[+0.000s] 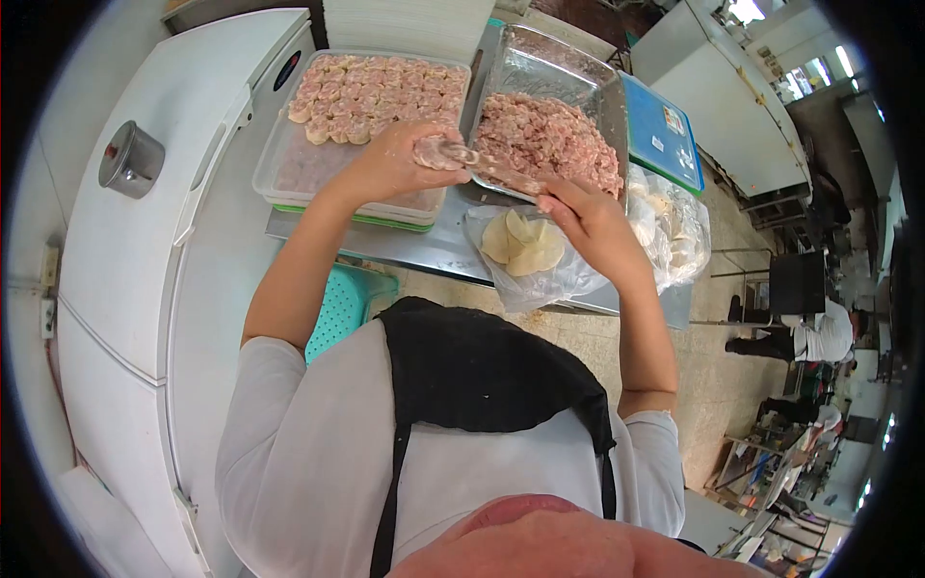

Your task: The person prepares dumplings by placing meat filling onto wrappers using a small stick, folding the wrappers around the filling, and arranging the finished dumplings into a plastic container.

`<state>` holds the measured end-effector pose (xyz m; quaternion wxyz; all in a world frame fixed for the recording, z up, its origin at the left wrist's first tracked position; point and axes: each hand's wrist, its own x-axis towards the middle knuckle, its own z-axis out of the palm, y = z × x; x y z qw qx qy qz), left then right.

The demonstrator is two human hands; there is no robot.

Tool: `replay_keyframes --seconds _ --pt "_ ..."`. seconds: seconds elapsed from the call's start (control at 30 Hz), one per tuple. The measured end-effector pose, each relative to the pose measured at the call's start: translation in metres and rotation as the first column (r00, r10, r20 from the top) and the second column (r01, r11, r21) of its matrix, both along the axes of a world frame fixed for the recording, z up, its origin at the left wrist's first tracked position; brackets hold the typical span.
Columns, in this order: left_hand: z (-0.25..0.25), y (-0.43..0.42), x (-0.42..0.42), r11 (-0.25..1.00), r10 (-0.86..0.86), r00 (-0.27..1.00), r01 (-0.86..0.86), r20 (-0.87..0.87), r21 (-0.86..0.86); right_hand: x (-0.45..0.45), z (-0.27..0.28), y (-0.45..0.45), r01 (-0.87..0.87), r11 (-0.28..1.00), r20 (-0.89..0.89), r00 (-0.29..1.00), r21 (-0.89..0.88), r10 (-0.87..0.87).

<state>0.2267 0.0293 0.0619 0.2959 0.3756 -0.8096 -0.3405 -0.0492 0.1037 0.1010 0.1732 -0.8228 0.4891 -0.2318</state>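
Observation:
My left hand (409,159) is cupped around a dumpling (438,152) with pink meat filling, above the front of the dumpling tray. In my right hand (599,231) is a narrow, meat-smeared spreader (506,174), its tip reaching to the dumpling; its exact kind is hard to make out under the meat. Ground meat (549,135) fills the near part of a metal pan (554,63) just beyond my hands. Rows of filled dumplings (376,96) sit in a clear plastic tray (262,178) at the left. Round pale wrappers (522,243) lie on a plastic bag (525,289) nearer my body.
A white fridge (125,250) with a lidded metal pot (132,162) stands at the left. A blue lid (663,130) and a bag of pale items (670,226) lie to the right. Below the table is a teal basket (337,306). Another person (824,332) is far right.

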Motion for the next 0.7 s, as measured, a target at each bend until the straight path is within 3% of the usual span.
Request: replay_keyframes --seconds 0.07,0.13,0.17,0.23,0.27,0.33,0.37,0.43,0.47,0.53,0.7 --pt "-0.013 -0.002 0.021 0.992 0.106 0.994 -0.106 0.003 -0.065 -0.014 -0.002 0.0 -0.001 1.0 -0.031 1.0 -0.009 0.001" --pt "-0.024 -0.011 0.055 0.998 0.065 0.99 -0.066 -0.127 0.0 -0.03 -0.011 0.004 0.122 0.993 0.007 0.993 0.0 -0.122" --pt "-0.033 -0.014 0.075 0.996 0.084 0.989 -0.084 -0.125 0.005 -0.037 -0.015 0.007 0.103 0.995 0.009 0.995 0.004 -0.103" --pt "-0.054 -0.022 0.114 0.94 0.328 0.942 -0.318 -0.07 0.126 -0.052 -0.022 0.015 0.179 0.979 0.09 0.978 0.096 -0.188" --pt "-0.062 -0.025 0.131 0.935 0.34 0.938 -0.329 -0.069 0.129 -0.062 -0.031 0.019 0.167 0.981 0.09 0.98 0.098 -0.176" --pt "-0.072 -0.031 0.155 0.807 0.585 0.786 -0.541 0.199 -0.237 -0.082 -0.053 0.025 0.257 0.958 0.171 0.945 0.13 -0.277" --pt "-0.075 -0.035 0.16 0.803 0.591 0.782 -0.547 0.2 -0.236 -0.087 -0.058 0.027 0.251 0.959 0.171 0.947 0.131 -0.271" --pt "-0.078 -0.04 0.167 0.695 0.714 0.595 -0.541 0.369 -0.473 -0.093 -0.064 0.031 0.327 0.921 0.222 0.902 0.212 -0.371" --pt "-0.079 -0.041 0.167 0.694 0.716 0.593 -0.543 0.369 -0.473 -0.094 -0.066 0.031 0.325 0.922 0.222 0.902 0.212 -0.369" --pt "-0.079 -0.046 0.161 0.592 0.801 0.469 -0.525 0.372 -0.611 -0.092 -0.068 0.032 0.368 0.894 0.276 0.859 0.256 -0.432" --pt "-0.098 -0.069 0.174 0.603 0.788 0.503 -0.511 0.356 -0.613 -0.075 -0.055 0.031 0.398 0.858 0.305 0.815 0.326 -0.494"
